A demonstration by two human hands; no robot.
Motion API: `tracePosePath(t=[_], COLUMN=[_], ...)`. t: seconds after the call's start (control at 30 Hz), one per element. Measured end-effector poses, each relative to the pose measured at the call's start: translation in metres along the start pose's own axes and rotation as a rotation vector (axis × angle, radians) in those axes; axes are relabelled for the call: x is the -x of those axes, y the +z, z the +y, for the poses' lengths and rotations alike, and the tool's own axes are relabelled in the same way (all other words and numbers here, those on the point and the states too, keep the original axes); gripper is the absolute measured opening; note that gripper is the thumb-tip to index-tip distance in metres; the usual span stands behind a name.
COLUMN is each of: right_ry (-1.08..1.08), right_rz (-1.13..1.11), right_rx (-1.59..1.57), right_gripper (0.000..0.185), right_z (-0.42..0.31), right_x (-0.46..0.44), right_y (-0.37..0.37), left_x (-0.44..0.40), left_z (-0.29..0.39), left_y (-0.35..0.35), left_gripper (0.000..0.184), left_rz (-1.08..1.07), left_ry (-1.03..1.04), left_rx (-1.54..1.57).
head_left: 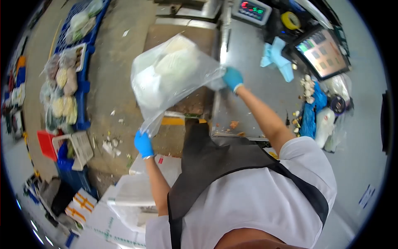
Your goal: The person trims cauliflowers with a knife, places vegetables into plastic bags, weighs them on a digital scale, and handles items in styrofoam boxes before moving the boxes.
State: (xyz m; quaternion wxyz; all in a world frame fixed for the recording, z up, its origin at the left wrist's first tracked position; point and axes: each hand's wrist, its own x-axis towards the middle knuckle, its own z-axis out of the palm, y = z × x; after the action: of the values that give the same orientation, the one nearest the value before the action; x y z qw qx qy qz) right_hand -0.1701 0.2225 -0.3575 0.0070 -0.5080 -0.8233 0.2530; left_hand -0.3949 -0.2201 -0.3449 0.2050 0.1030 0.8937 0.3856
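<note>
A clear plastic bag [166, 74] with pale white-green contents hangs stretched between my two gloved hands, over a brown board and the floor. My left hand [144, 144], in a blue glove, is closed on the bag's lower corner. At the bag's right end, my right hand [233, 79], in a teal glove, grips the gathered plastic above the edge of the metal table [248, 99]. What exactly fills the bag is blurred by the plastic.
A scale display [252, 10], a touchscreen [323, 53], blue cloths [278, 58] and yellow tape [290, 20] lie at the right. Filled bags [64, 79] rest on a blue pallet [84, 95] at the left. White boxes [132, 191] stand near my left arm.
</note>
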Motion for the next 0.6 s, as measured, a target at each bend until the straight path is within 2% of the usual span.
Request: tracePosePath(t=[0.03, 0.07, 0.1, 0.17, 0.2, 0.23, 0.27, 0.3, 0.33, 0.37, 0.4, 0.43, 0.47, 0.5, 0.57, 0.6], right_ry=[0.003, -0.324, -0.185, 0.142, 0.205, 0.101, -0.006, -0.061, -0.100, -0.166, -0.255, -0.341, -0.530, -0.713, -0.888, -1.018], right_rz=[-0.125, -0.267, -0.305, -0.358, -0.337, -0.275, -0.292, -0.360, -0.355, -0.380, -0.353, -0.350, -0.324, -0.297, -0.310, -0.247], right_rx=[0.061, 0.455, -0.002, -0.908, -1.029, -1.255, -1.339, -1.426, -1.486, -1.487, -1.481, -1.478, -1.467, -1.445, -1.444, -1.338], right_gripper=[0.026, 0.024, 0.024, 0.030, 0.033, 0.027, 0.024, 0.024, 0.026, 0.028, 0.028, 0.022, 0.019, 0.019, 0.035, 0.044], right_z=[0.025, 0.066, 0.026, -0.027, -0.040, -0.068, -0.098, -0.109, -0.132, -0.150, -0.162, -0.169, -0.169, -0.168, -0.152, -0.146], right_x=[0.023, 0.028, 0.067, 0.083, 0.065, 0.054, 0.048, 0.027, 0.025, 0.022, 0.026, 0.039, 0.046, 0.054, 0.076, 0.086], right_y=[0.006, 0.052, 0.004, -0.024, -0.022, -0.044, -0.091, -0.096, -0.132, -0.159, -0.188, -0.225, -0.252, -0.277, -0.327, -0.353], left_x=[-0.005, -0.007, -0.011, -0.024, -0.030, -0.039, -0.038, -0.044, -0.032, -0.049, -0.036, -0.024, -0.024, -0.001, 0.040, 0.052], left_z=[0.007, 0.025, 0.046, 0.074, 0.081, 0.099, 0.135, 0.149, 0.190, 0.197, 0.232, 0.263, 0.277, 0.314, 0.382, 0.407], left_y=[-0.001, -0.003, -0.007, -0.017, -0.023, -0.030, -0.031, -0.046, -0.057, -0.077, -0.093, -0.105, -0.117, -0.122, -0.130, -0.134], left_gripper=[0.027, 0.028, 0.029, 0.029, 0.028, 0.027, 0.025, 0.023, 0.019, 0.019, 0.022, 0.034, 0.047, 0.057, 0.061, 0.060], left_rz=[-0.145, -0.179, -0.225, -0.306, -0.362, -0.408, -0.333, -0.392, -0.368, -0.481, -0.482, -0.430, -0.410, -0.246, -0.296, -0.322], left_ry=[-0.023, -0.135, -0.245, -0.293, -0.082, -0.188, -0.154, -0.076, 0.076, 0.175, 0.201, 0.213, 0.305, 0.405, 0.760, 0.840], left_rx=[0.217, 0.354, 0.480, 0.634, 0.541, 0.709, 0.695, 0.678, 0.730, 0.825, 0.923, 1.029, 1.058, 0.909, 0.578, 0.490])
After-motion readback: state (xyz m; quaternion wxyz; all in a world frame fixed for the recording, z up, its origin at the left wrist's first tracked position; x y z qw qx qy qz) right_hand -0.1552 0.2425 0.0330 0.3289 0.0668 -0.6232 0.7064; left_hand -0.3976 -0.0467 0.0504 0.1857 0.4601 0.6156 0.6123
